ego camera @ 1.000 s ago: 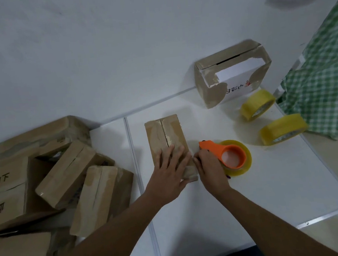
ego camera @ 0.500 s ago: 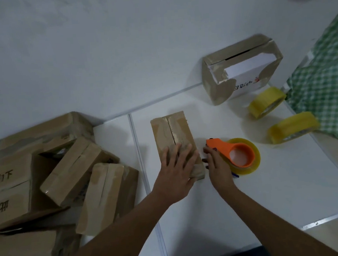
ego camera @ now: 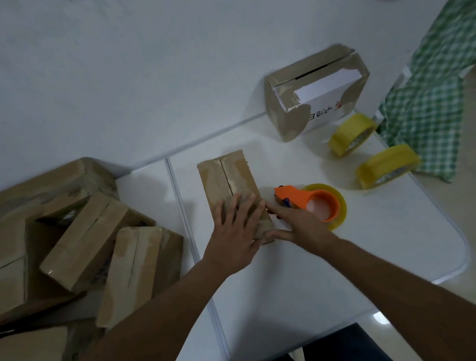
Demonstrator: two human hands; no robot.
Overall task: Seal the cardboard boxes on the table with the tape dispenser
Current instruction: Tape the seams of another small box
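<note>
So compared to half a second back, my right hand [ego camera: 295, 224] has spread out: before, the fingers were bunched up next to the orange plastic tape dispenser with its yellow roll [ego camera: 315, 205], now the index finger points along the right edge of the small brown cardboard box [ego camera: 233, 189] and the thumb reaches to its near corner, nothing gripped, fingers straight. The dispenser sits flat on the white folding table [ego camera: 381, 248] just to the right of the box, partly under the back of my hand, and I can't tell if I'm touching it. My left hand [ego camera: 235, 229] hasn't budged, palm down and fingers flat on the near end of the box, pressing the flaps; the middle seam is visible beyond my fingertips. Room-wise: the pile of brown cardboard boxes [ego camera: 73, 252] crowds the left side, well apart from my box. Far right there's a torn brown box with a white carton inside [ego camera: 315, 93] by the wall, two loose yellow tape rolls [ego camera: 350, 134] near it, and a green checked cloth [ego camera: 431, 100] hanging over the right edge.
</note>
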